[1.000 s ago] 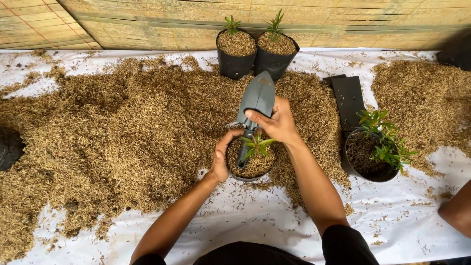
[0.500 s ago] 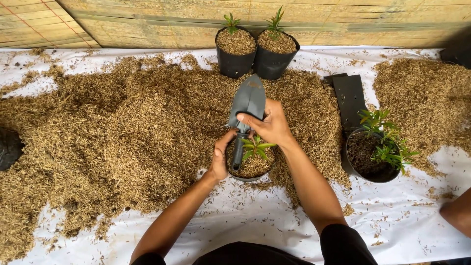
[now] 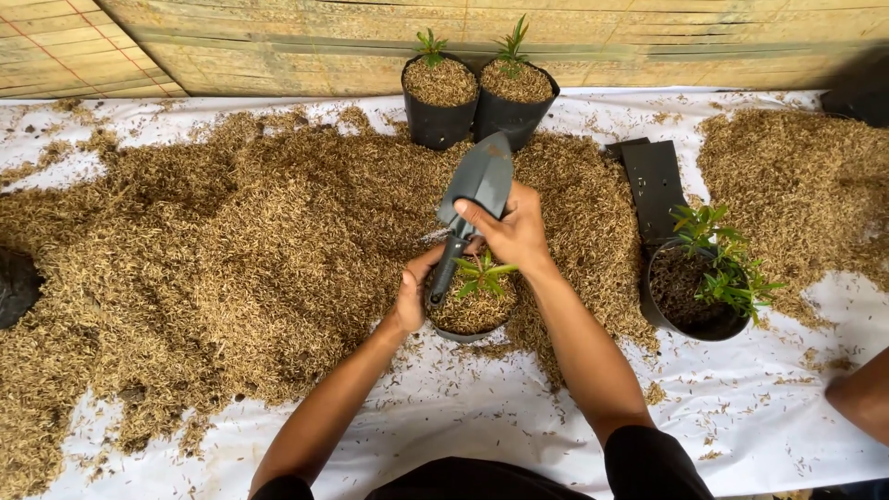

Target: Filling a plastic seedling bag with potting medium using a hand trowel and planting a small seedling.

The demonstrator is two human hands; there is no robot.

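My left hand (image 3: 414, 294) cups the small pot (image 3: 474, 315) beside the husk heap (image 3: 231, 250) – my right hand (image 3: 512, 230) grips the trowel (image 3: 470, 199), whose blade has swung left and tilted upright, handle down by the seedling (image 3: 482, 273).

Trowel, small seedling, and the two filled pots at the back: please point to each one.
Trowel (image 3: 479, 181), head view, middle of the grey blade.
Small seedling (image 3: 482, 275), head view, its green leaves.
Two filled pots (image 3: 439, 125), head view, black wall of the left one.
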